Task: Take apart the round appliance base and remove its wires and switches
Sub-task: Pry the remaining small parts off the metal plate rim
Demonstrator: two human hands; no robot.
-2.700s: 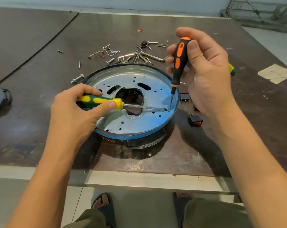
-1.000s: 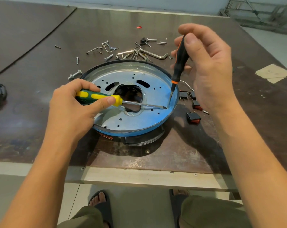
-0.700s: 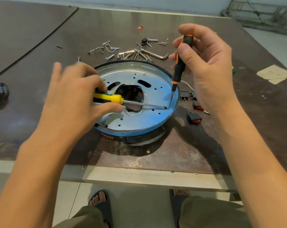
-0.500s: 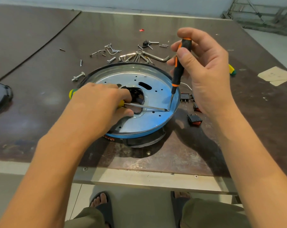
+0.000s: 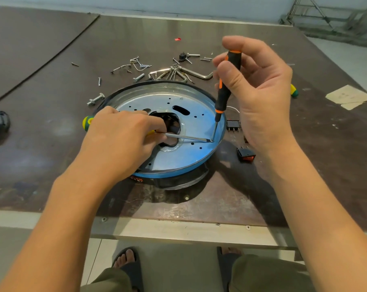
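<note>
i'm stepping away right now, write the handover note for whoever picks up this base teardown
Left hand: grips the green-yellow screwdriver, its shaft lying low across the round base.
Right hand: holds the black-orange screwdriver upright. Both tips meet at the base's right inner edge.
Done: switches lie on the table right of the base, loose screws behind it.
Left: whatever sits at the tips, too small to identify; a white wire shows by the right rim.
</note>
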